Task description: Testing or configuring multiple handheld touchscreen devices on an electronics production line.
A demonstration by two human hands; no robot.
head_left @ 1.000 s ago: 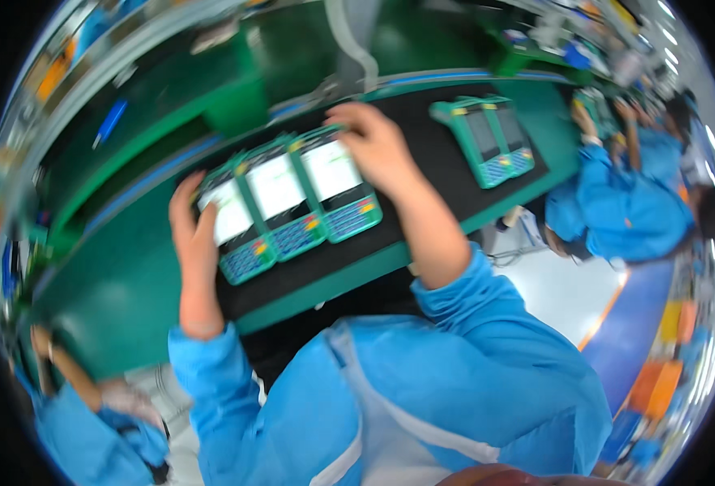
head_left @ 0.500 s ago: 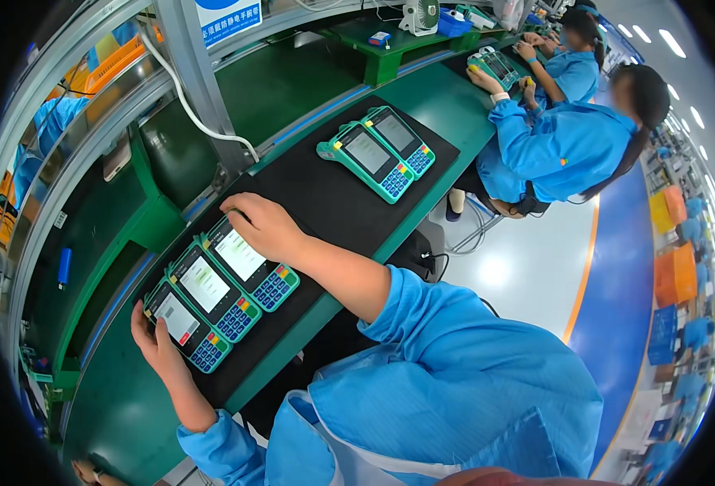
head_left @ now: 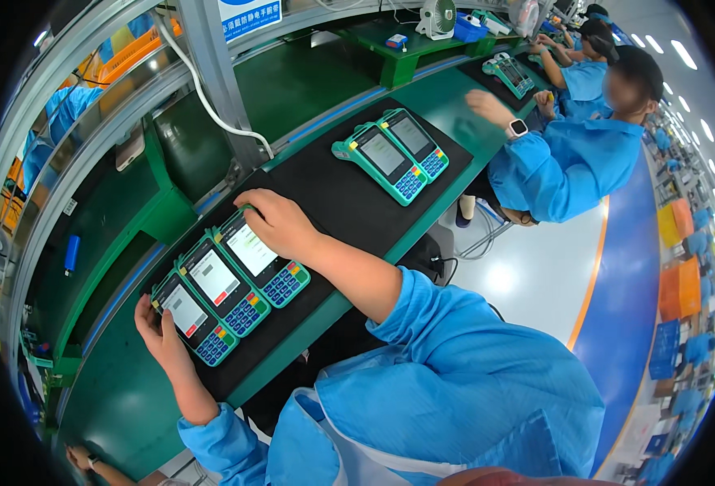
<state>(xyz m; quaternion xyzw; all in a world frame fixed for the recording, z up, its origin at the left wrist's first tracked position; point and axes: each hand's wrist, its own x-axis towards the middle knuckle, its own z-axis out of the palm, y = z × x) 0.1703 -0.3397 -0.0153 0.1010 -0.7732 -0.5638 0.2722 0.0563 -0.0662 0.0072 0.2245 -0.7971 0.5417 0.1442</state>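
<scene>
Three green-edged payment terminals with lit screens lie side by side on a black mat (head_left: 325, 190). My left hand (head_left: 163, 336) grips the left terminal (head_left: 183, 310) by its outer side, with the thumb over the edge of its screen. My right hand (head_left: 284, 227) curls over the top of the right terminal (head_left: 250, 247) and covers part of its screen. Between them lies the middle terminal (head_left: 214, 277), untouched, its screen showing a grey box and a red button. Some of my fingertips are hidden.
Farther along the mat lie two more terminals (head_left: 386, 154), propped together. Beyond them a co-worker (head_left: 568, 162) in blue sits near another terminal (head_left: 510, 74). A metal post (head_left: 215, 89) with a white cable rises behind the bench. At the lower left another person's hand (head_left: 82, 458) shows.
The middle terminal's screen has changed from a list to a grey box with a red button. My hands stay on the outer terminals. The co-worker's hand has left the far terminal.
</scene>
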